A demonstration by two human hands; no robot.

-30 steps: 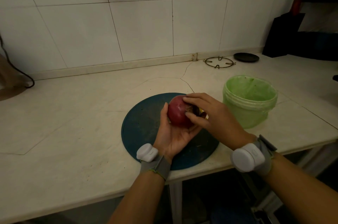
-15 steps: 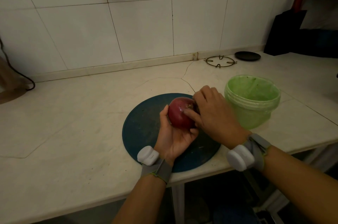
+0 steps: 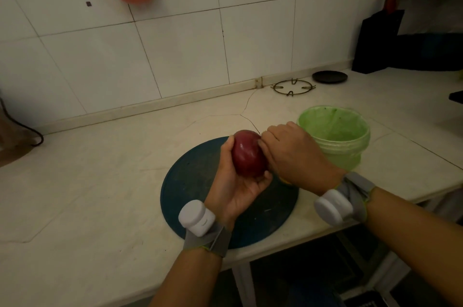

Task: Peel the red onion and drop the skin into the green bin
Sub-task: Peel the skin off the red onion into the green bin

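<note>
My left hand [image 3: 234, 187] cups the red onion [image 3: 248, 153] above the round cutting board [image 3: 190, 196] at the bench's near edge; my right hand [image 3: 292, 154] pinches its far side. Skin looks mostly on. Beyond, the green bin [image 3: 337, 140] seems empty.

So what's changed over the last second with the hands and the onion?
The right hand rolled over the red onion, fingers now curled on its far side and hidden. The left hand keeps cradling it above the round board. The green bin stayed put.
</note>
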